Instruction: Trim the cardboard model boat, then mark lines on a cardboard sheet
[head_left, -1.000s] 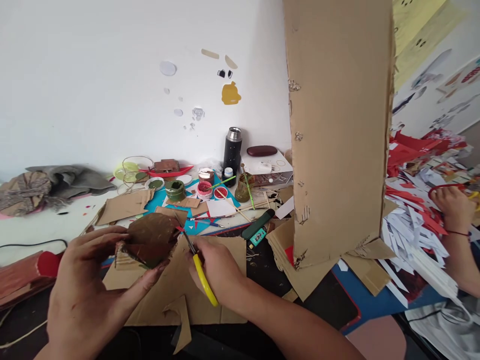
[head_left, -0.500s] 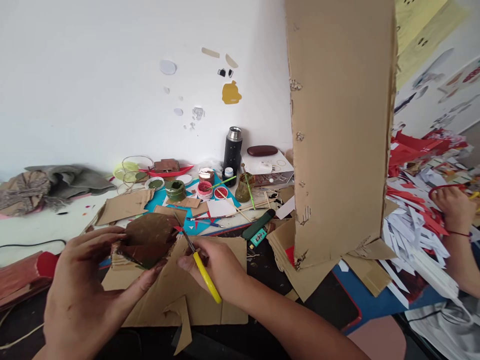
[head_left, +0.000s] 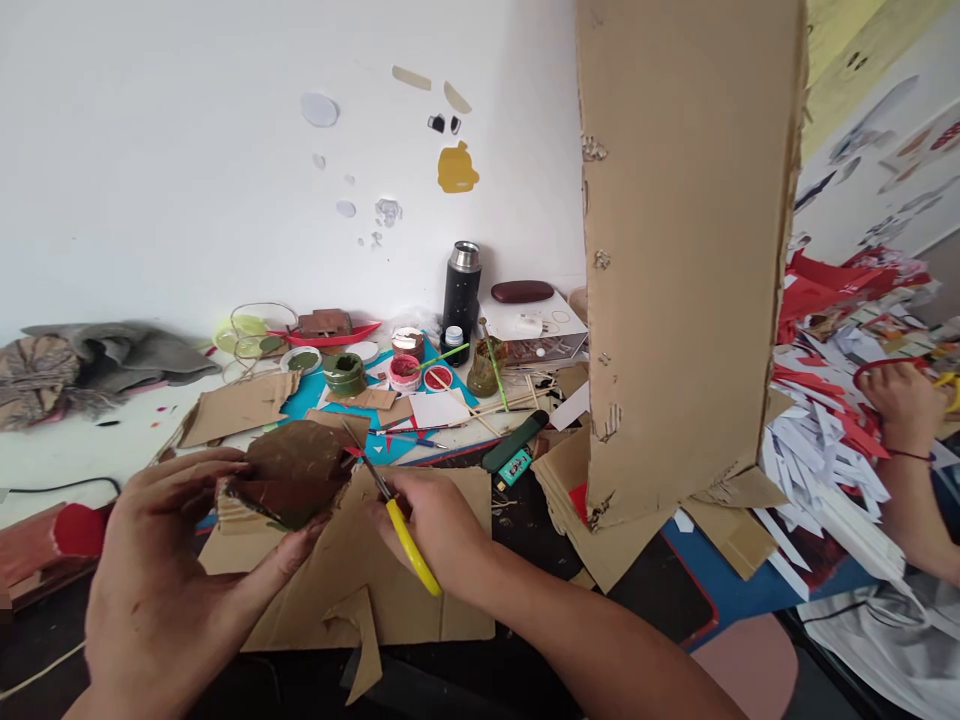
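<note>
My left hand (head_left: 161, 590) grips a brown-painted cardboard piece (head_left: 296, 465) with a rounded top, fingers behind it and thumb along its lower edge. Bare corrugated edges show at its left side. In my right hand (head_left: 435, 530) is a pair of scissors with yellow handles (head_left: 412, 548). The blades point up and left, close to the right edge of the brown piece, beside a small red scrap (head_left: 352, 453). Whether the blades touch the piece I cannot tell. Below both hands lies a flat cardboard sheet (head_left: 442, 600) with a torn strip (head_left: 364, 640) on it.
A tall cardboard panel (head_left: 690, 260) stands at right. Behind my hands are paint jars (head_left: 344, 374), a black thermos (head_left: 461, 290), sticks and a green box cutter (head_left: 517, 440). A red cardboard object (head_left: 45, 550) lies left. Another person's hand (head_left: 904, 400) is by the paper scraps (head_left: 817, 450).
The view has shifted slightly. My hands keep nearly the same pose on the brown piece and the scissors; the blades look a little closer together. The other person's hand has moved slightly.
</note>
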